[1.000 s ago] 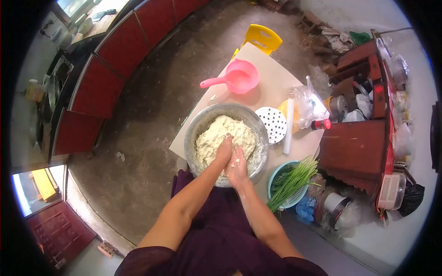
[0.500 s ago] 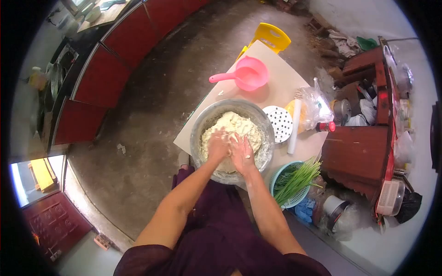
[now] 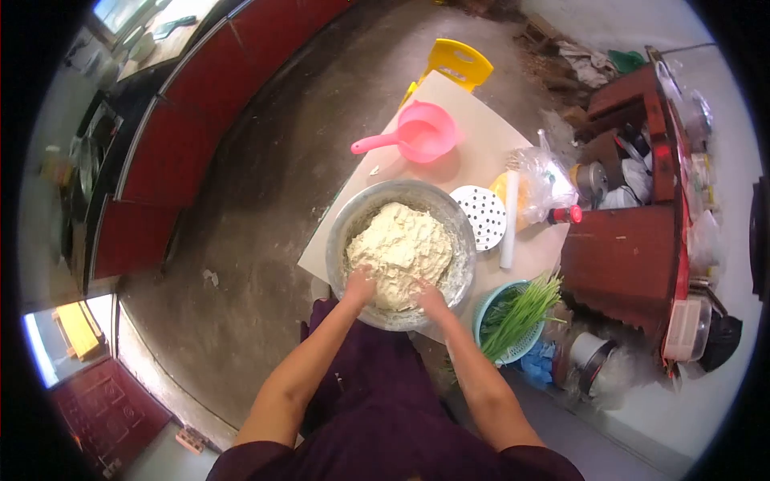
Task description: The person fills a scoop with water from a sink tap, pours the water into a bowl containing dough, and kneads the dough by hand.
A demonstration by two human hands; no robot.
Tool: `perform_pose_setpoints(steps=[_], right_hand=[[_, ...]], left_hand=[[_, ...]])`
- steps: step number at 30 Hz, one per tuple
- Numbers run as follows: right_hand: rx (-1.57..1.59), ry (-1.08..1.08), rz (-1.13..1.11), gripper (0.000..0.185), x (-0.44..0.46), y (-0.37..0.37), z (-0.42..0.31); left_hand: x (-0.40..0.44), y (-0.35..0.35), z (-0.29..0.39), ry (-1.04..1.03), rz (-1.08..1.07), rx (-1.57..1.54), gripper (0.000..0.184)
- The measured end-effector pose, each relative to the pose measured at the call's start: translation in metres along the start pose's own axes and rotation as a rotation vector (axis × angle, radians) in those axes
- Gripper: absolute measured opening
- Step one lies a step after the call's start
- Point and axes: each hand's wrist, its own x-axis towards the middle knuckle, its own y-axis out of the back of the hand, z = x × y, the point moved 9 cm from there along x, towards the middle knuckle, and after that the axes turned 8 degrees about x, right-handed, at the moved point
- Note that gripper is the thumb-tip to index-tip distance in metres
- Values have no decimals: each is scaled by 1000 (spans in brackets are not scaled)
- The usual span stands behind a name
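Observation:
A big lump of pale, rough dough (image 3: 403,242) fills much of a wide metal basin (image 3: 337,224), whose inner wall is smeared with flour. At the dough's near left side, my left hand (image 3: 360,286) grips it, with the fingertips sunk in and partly hidden. My right hand (image 3: 429,296) holds the near right side in the same way, fingers curled against the dough. Both hands are inside the basin's near rim, a little apart from each other.
The basin stands on a pale table (image 3: 473,120) with a pink ladle (image 3: 427,132), a white dotted disc (image 3: 483,218), a white rod (image 3: 509,220) and a red-capped bottle (image 3: 565,215). Green stalks (image 3: 521,317) fill a blue basket (image 3: 485,301). A yellow chair (image 3: 459,62) stands behind.
My hands were close together on the middle of the dough, the left one blurred. Now they are drawn back and spread to its near sides, and more of the dough shows.

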Motion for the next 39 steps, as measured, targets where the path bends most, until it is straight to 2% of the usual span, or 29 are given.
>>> perform_pose_setpoints(steps=[1,2,4,5,8,11,14,15,18,19,22,23,24,25,26,28,31,32,33,34,36,37,39], right_hand=[[-76,-24,84,55,-10,5,-1],[-165,48,157,55,-16,0,-2],[-347,198,299,56,-19,-11,-9],[-283,162,181,51,-11,-26,-3],[-214,116,67,47,-7,-32,17],[-377,132,-114,45,-2,-11,-9],[-330,-30,125,44,2,37,-39],[-329,125,275,50,2,48,-58],[-613,312,460,52,35,37,-57],[-640,272,377,54,39,37,-55],[-423,78,291,52,27,44,-60],[-315,59,386,48,19,50,-61],[-229,80,439,49,14,49,-58],[-144,106,495,49,16,51,-55],[-60,131,547,50,17,53,-53],[175,179,449,46,23,40,-57],[803,142,311,42,29,13,-51],[1052,105,259,41,30,2,-47],[1302,107,185,42,11,-2,-71],[1362,86,177,40,1,-4,-81],[1482,45,156,39,-7,-9,-92],[1354,173,302,42,18,-10,-64],[834,128,359,37,32,4,-52]], left_hand=[[-17,22,35,-81,33,108,61],[-25,34,61,-164,68,213,62],[-5,19,73,-405,134,465,62],[9,9,77,-527,176,586,62],[84,-15,34,-478,125,570,55],[58,59,94,-227,-178,488,44],[38,75,153,-388,37,645,37],[41,64,159,-376,20,559,43],[30,20,156,-743,355,768,48],[42,11,146,-653,219,748,54],[29,0,157,-330,-93,814,56],[15,-12,159,-273,-262,630,45],[8,-28,141,-280,-155,223,46],[-15,-31,142,-198,62,53,50],[-41,-35,154,-349,184,-7,51],[-67,-8,170,-128,334,-199,40],[-1,-17,136,-190,186,89,35],[4,-20,110,87,47,-468,36],[4,-2,117,71,32,-291,34],[3,11,123,55,17,-111,34],[3,-3,127,-107,143,126,35],[-2,-10,130,-184,204,250,38],[-30,-3,148,-169,278,366,44]])
